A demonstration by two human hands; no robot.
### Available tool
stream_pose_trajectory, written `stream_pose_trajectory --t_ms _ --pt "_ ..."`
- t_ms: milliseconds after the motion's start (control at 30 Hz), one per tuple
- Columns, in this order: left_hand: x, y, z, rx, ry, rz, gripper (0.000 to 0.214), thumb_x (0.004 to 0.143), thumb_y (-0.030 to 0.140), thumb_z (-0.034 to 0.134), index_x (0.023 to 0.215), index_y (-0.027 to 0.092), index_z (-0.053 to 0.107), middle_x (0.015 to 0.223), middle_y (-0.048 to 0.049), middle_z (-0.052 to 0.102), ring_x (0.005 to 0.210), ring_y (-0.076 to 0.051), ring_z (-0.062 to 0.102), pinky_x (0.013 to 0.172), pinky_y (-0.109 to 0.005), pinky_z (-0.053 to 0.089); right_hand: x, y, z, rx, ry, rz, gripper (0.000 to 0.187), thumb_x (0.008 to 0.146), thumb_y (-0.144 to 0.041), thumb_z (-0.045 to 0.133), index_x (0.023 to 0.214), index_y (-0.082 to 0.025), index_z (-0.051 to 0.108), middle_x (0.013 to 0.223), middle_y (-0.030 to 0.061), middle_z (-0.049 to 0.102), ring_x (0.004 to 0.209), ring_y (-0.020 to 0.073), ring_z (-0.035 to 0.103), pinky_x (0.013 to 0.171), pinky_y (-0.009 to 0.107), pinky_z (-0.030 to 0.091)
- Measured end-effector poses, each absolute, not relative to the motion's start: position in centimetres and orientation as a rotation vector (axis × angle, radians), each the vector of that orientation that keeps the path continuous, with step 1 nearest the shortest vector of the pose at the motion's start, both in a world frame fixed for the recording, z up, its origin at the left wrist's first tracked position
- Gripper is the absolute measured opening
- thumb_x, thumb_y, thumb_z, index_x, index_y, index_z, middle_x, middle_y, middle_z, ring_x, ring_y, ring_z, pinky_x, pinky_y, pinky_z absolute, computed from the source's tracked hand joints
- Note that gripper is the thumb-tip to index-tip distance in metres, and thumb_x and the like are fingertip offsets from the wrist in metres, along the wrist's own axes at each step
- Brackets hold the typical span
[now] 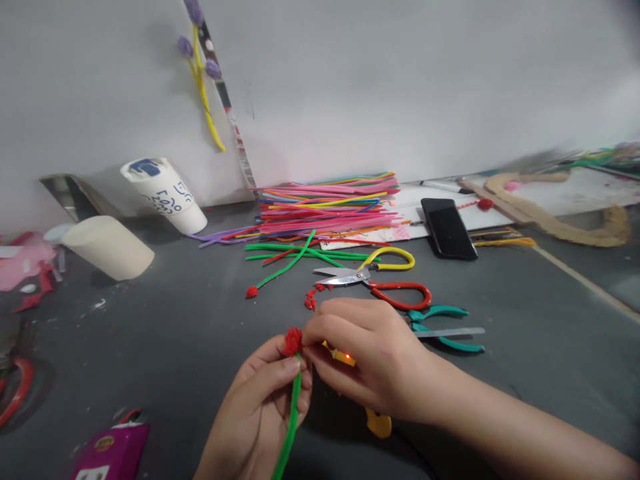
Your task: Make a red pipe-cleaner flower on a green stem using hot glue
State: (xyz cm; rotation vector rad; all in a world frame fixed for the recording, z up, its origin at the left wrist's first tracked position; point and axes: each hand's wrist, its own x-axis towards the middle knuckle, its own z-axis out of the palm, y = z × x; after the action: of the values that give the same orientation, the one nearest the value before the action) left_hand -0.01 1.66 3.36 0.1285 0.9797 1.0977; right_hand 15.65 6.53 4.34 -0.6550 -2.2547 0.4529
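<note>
My left hand (265, 393) is closed on a pipe cleaner flower (293, 341) with a red fuzzy head and a green stem (290, 427) that runs down toward me. Thumb and fingers pinch it just below the head. My right hand (370, 353) has its fingertips pinched at the right side of the red head. Partly hidden beneath that hand is a yellow tool with a lit red light, apparently a glue gun (379, 424). Beyond the hands lie small red pieces (311, 299), open scissors (367, 275) with yellow and red handles, and teal-handled pliers (450, 312).
A bundle of coloured pipe cleaners (325, 207) lies by the wall. A second red-tipped green stem (280, 272) rests nearer. At right are a black phone (447, 228) and a curved cardboard piece (565, 217). Two white cups (173, 200) (110, 247) and a purple packet (113, 450) are leftward.
</note>
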Motion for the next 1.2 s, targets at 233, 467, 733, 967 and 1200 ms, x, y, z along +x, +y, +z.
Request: stream_pose_trajectory --t_ms 233,467,733,967,1200 --pt "-0.6 1.6 2.7 0.287 0.901 1.058 0.011 0.067 0.015 0.078 0.062 0.013 0.069 0.056 -0.0008 0.064 0.048 -0.007 0.054 0.051 -0.016 0.044 15.9 6.8 5.0 -0.730 -2.124 0.654 0.008 0.090 -0.014 0.054 0.083 -0.017 0.057 0.072 -0.0006 0.060 0.062 0.0097 0.053 0.058 0.019 0.042" --pt "-0.6 1.7 3.6 0.519 1.104 1.270 0.009 0.066 0.018 0.078 0.064 0.015 0.070 0.056 0.0011 0.062 0.048 -0.006 0.051 0.047 -0.014 0.039 17.6 6.8 5.6 -1.421 -2.412 0.591 0.034 0.089 -0.031 0.057 0.058 -0.018 0.057 0.049 -0.0015 0.056 0.043 0.0107 0.048 0.043 0.023 0.024" --pt "-0.3 1.0 4.3 0.987 1.278 1.559 0.012 0.061 0.013 0.082 0.059 0.021 0.073 0.062 -0.0010 0.062 0.056 -0.013 0.052 0.051 -0.022 0.041 17.9 4.5 1.7 -1.770 -2.659 0.434 0.041 0.088 -0.043 0.059 0.057 -0.017 0.068 0.053 0.0086 0.068 0.049 0.0251 0.068 0.042 0.027 0.015" --pt "0.2 0.0 4.2 1.281 1.365 1.752 0.029 0.057 -0.003 0.078 0.062 0.025 0.074 0.064 0.0001 0.066 0.063 -0.016 0.052 0.056 -0.023 0.041 17.6 3.7 1.4 -1.755 -2.623 0.469 0.021 0.083 -0.031 0.063 0.070 -0.016 0.070 0.066 0.0113 0.074 0.058 0.0275 0.071 0.044 0.027 0.025" --pt "-1.4 1.0 4.9 0.664 1.047 1.491 0.016 0.065 0.025 0.084 0.060 0.019 0.070 0.056 0.0018 0.058 0.048 -0.008 0.047 0.045 -0.017 0.039 19.1 4.4 2.2 -1.669 -2.231 0.671 0.019 0.089 -0.028 0.051 0.075 -0.018 0.060 0.066 0.0047 0.068 0.054 0.0179 0.063 0.049 0.026 0.036"
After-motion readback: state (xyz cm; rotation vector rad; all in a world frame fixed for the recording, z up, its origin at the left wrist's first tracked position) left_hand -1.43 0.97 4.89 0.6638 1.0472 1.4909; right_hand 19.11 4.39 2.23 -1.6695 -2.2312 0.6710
